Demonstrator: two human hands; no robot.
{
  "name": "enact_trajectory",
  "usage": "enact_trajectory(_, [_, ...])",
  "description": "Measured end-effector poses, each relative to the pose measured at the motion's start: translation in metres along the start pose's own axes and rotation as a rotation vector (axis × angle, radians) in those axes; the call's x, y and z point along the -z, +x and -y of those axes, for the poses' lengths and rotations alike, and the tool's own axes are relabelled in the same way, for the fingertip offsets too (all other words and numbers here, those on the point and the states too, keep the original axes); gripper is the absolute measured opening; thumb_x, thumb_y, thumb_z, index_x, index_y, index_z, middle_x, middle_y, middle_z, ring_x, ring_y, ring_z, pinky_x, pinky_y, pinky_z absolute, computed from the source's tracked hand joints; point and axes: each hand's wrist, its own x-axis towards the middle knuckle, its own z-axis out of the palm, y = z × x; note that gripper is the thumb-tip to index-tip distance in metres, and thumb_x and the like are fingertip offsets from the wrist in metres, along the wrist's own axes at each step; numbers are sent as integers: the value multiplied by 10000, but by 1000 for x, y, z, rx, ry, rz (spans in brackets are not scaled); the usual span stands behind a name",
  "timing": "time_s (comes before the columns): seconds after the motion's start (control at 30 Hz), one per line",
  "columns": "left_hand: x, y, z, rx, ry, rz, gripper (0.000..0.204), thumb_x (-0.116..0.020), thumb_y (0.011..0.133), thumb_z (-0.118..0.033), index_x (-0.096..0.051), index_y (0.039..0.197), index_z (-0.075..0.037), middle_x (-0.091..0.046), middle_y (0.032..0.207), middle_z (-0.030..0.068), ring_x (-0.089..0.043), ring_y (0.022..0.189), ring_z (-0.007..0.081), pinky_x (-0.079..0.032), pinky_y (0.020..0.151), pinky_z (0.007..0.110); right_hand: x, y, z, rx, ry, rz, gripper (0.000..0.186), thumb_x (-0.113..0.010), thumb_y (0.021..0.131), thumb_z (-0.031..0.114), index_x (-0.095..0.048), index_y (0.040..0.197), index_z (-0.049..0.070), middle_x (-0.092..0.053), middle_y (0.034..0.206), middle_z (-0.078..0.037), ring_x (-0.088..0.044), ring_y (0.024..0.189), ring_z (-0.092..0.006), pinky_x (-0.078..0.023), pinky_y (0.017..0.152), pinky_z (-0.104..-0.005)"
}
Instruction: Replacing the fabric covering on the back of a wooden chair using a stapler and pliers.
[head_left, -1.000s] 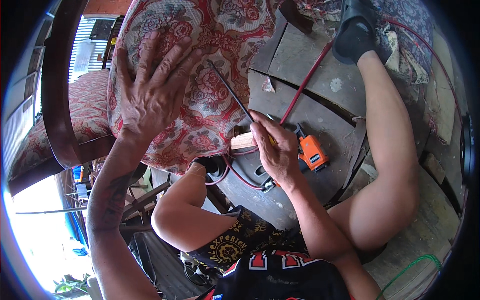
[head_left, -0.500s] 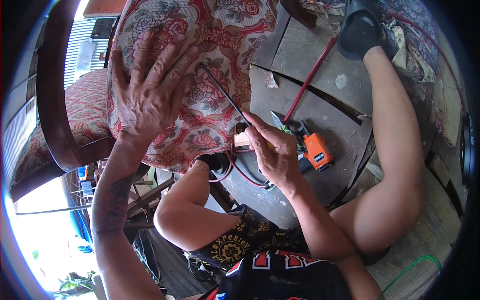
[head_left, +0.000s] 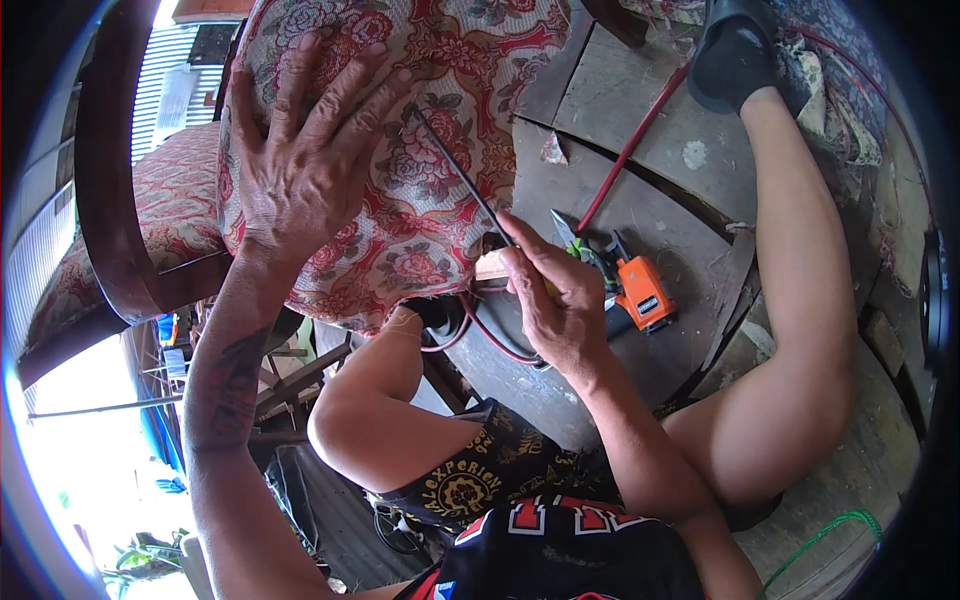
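Note:
My left hand lies flat with spread fingers on a padded seat covered in red and cream floral fabric. In my right hand is a long, thin, dark-shafted tool that looks like a screwdriver; a bit of yellow handle shows between the fingers. Its shaft slants up and left over the fabric, and the tip meets a rose motif just right of my left fingertips. Whether the tip pierces the cloth I cannot tell. Near my right hand, the cover's lower right edge looks ragged, with pale wood showing beside it.
An orange-bodied tool lies on the worn boards right of my right hand, beside a pointed metal tool with green grips. A red hose crosses the boards. A dark wooden chair frame stands at left. My legs flank the work.
The whole view has shifted slightly, so most things sit a little further right. My left hand stays spread on the fabric, and the tool's tip stays near the same rose.

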Motion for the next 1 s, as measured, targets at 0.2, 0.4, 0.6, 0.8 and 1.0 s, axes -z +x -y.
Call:
enact_trajectory(0.2, [-1,0,0,10,-31,13,552,-701,915,-325,-545,1435,-427,-453,1545,-146,-333,1486,214,-84,1203,649,-2,0,-2,-15,-14,11,341,-655,985,93,-650,1322,46,-741,944,-182,-720,790,-194,-533,690,-321])
enact_trajectory(0.4, [3,-1,2,-70,93,-2,496,-651,954,-340,-551,1433,-419,-434,1571,-69,-326,1494,247,-140,1207,613,-8,-16,-8,-2,-27,20,337,-662,973,84,-654,1308,46,-740,982,-198,-738,848,-243,-549,717,-346])
enact_trajectory(0.6, [17,-2,4,-102,-60,36,547,-702,902,-335,-565,1427,-405,-419,1586,-51,-305,1506,282,-115,1205,650,-16,-24,-14,90,-30,34,373,-656,966,68,-637,1338,62,-705,848,-198,-709,739,-270,-522,644,-378])
enact_trajectory(0.8, [20,-4,14,-163,-91,124,520,-691,906,-357,-585,1414,-386,-378,1614,-34,-275,1520,292,-104,1201,669,-20,-28,-15,111,-42,40,426,-662,966,72,-615,1387,115,-626,717,-131,-633,615,-218,-478,566,-368])
enact_trajectory(1.0, [15,-7,16,-164,-99,91,492,-685,908,-347,-611,1394,-361,-368,1620,-28,-263,1526,280,-97,1201,668,-21,-33,-11,68,-87,91,452,-647,964,37,-600,1407,119,-665,805,-126,-656,685,-197,-507,624,-334])
